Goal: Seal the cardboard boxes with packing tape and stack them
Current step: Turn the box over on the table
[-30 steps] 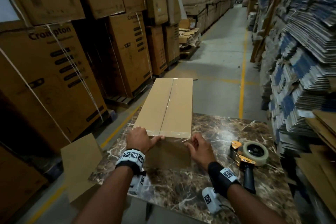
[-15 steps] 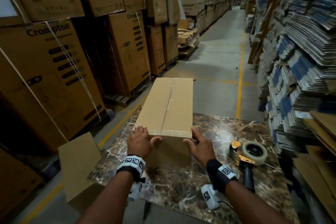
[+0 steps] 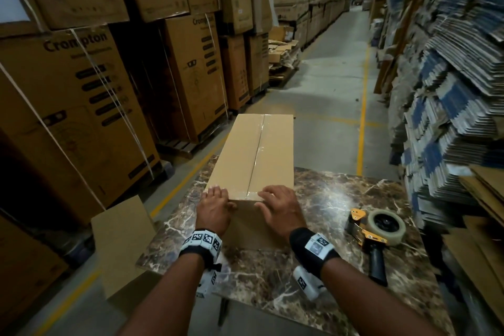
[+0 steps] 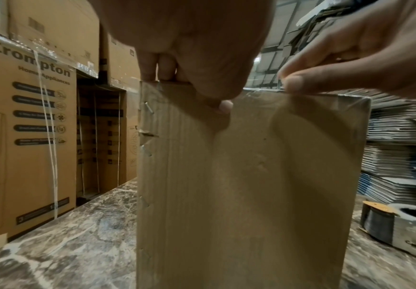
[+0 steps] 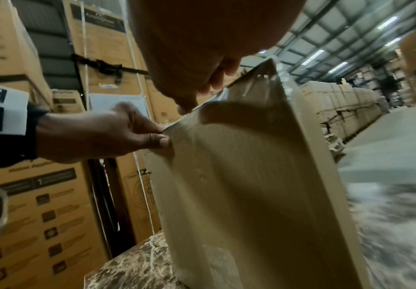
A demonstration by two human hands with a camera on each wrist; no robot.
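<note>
A long plain cardboard box (image 3: 253, 155) lies on the marble table (image 3: 341, 199), with clear tape (image 3: 257, 150) running along its top seam and folded over the near edge. My left hand (image 3: 221, 198) pinches the box's near top edge at the left corner, fingers on top and thumb on the near face (image 4: 251, 176). My right hand (image 3: 263, 199) pinches the same edge just right of the seam, over the tape end. The right wrist view shows both thumbs pressed on the near face (image 5: 251, 185). An orange tape dispenser (image 3: 379, 229) lies on the table to the right, untouched.
Tall stacked appliance cartons (image 3: 68, 117) wall the left side. Piles of flattened cartons (image 3: 450, 103) line the right. A loose cardboard sheet (image 3: 122, 240) leans at the table's left corner. The concrete aisle with a yellow line (image 3: 362, 123) runs ahead.
Both hands rose from the box's near face and sides onto its near top edge. The right hand slid left toward the taped seam. The box and dispenser stayed put.
</note>
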